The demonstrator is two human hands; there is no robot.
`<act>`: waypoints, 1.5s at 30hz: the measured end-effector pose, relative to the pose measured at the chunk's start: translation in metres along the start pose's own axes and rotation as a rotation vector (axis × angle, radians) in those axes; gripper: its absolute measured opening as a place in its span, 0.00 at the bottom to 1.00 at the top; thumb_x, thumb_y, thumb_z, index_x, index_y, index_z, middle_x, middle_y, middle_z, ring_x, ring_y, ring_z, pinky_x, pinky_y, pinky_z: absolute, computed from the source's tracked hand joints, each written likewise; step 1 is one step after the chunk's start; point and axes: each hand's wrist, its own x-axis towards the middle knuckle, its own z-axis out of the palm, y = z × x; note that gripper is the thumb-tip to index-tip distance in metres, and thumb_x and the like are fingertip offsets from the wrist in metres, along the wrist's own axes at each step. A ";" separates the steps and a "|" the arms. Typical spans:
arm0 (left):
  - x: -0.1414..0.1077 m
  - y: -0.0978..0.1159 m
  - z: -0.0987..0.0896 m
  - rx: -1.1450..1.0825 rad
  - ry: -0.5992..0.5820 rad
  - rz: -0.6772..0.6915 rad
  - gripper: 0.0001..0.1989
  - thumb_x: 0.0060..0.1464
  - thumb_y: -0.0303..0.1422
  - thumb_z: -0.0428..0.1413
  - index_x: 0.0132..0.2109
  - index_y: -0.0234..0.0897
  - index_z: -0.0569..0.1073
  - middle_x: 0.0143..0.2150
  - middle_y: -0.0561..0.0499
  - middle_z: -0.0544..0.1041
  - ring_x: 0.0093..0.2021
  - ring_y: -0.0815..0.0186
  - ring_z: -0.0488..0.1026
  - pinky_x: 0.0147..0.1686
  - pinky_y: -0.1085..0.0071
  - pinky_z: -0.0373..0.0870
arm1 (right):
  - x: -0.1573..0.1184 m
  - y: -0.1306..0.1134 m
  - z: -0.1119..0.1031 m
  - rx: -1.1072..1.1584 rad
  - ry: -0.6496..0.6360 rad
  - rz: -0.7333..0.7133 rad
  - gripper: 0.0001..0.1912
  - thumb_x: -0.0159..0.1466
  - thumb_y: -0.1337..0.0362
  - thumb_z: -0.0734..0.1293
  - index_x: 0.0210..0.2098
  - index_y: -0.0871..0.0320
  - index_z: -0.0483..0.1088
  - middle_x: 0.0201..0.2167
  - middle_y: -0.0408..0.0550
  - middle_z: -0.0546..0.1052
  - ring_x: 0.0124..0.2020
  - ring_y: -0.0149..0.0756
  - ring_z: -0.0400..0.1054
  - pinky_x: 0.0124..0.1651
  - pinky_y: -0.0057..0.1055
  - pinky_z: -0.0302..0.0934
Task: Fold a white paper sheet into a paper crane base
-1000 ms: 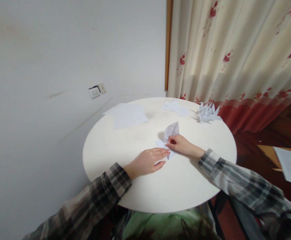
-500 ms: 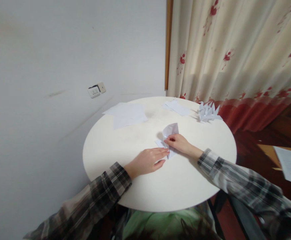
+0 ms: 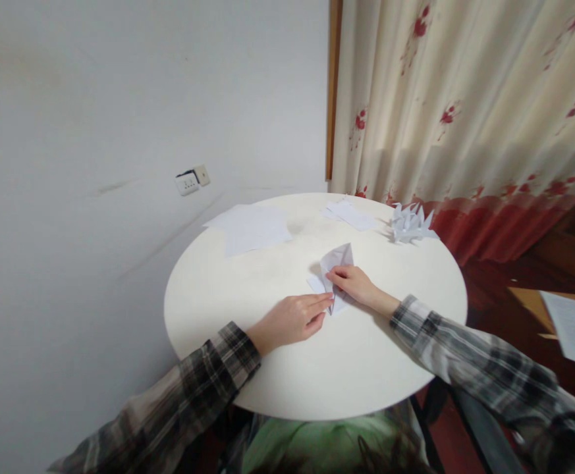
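A partly folded sheet of white paper (image 3: 337, 257) lies on the round white table, its far flap raised off the surface. My right hand (image 3: 354, 282) is closed on it, thumb and fingers pinching the raised flap near its middle. From the left, my left hand (image 3: 297, 317) rests on the table with its fingers stretched out, the tips touching the paper's near end. A flat bit of white paper (image 3: 315, 284) sticks out on the left side of the folded sheet; whether it belongs to that sheet I cannot tell.
Blank white sheets (image 3: 250, 227) are spread at the table's (image 3: 208, 296) far left. Smaller paper pieces (image 3: 350, 214) lie at the back. A cluster of pointed folded paper figures (image 3: 410, 222) stands at the far right. Beyond are a wall socket (image 3: 187, 184) and a curtain (image 3: 465, 99).
My right fingers have pressed slightly lower onto the paper, and its raised flap looks a little flatter and wider. My left hand has hardly moved.
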 end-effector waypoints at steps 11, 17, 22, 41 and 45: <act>-0.001 0.000 0.000 0.029 -0.015 0.027 0.18 0.57 0.26 0.45 0.54 0.33 0.65 0.55 0.45 0.69 0.54 0.65 0.68 0.53 0.68 0.66 | -0.001 0.001 0.002 0.017 0.044 -0.022 0.15 0.61 0.55 0.60 0.28 0.59 0.69 0.21 0.41 0.69 0.23 0.28 0.59 0.27 0.25 0.49; -0.002 -0.002 0.000 -0.044 0.005 -0.030 0.20 0.56 0.27 0.45 0.57 0.35 0.62 0.57 0.45 0.67 0.56 0.64 0.66 0.54 0.67 0.66 | -0.004 0.001 0.004 0.072 0.025 -0.037 0.17 0.61 0.55 0.60 0.27 0.61 0.69 0.21 0.42 0.69 0.23 0.28 0.59 0.27 0.25 0.50; 0.000 -0.001 -0.001 -0.103 0.049 -0.057 0.22 0.55 0.26 0.46 0.58 0.35 0.60 0.56 0.46 0.68 0.56 0.65 0.64 0.55 0.67 0.64 | -0.003 0.002 0.005 0.102 -0.014 -0.086 0.18 0.62 0.55 0.59 0.24 0.61 0.68 0.19 0.41 0.67 0.22 0.27 0.58 0.26 0.24 0.49; -0.001 -0.005 0.001 0.003 -0.007 0.023 0.19 0.55 0.25 0.46 0.54 0.35 0.66 0.54 0.47 0.71 0.52 0.66 0.69 0.52 0.68 0.66 | -0.006 -0.002 -0.002 -0.150 -0.011 -0.077 0.11 0.57 0.62 0.63 0.20 0.61 0.66 0.17 0.40 0.65 0.20 0.26 0.55 0.25 0.24 0.46; 0.000 -0.004 0.001 -0.004 0.005 0.015 0.20 0.55 0.25 0.46 0.55 0.35 0.65 0.54 0.47 0.70 0.53 0.66 0.69 0.53 0.69 0.66 | -0.006 -0.003 -0.006 -0.140 -0.042 -0.067 0.10 0.57 0.63 0.63 0.22 0.61 0.66 0.18 0.40 0.65 0.21 0.26 0.55 0.26 0.24 0.47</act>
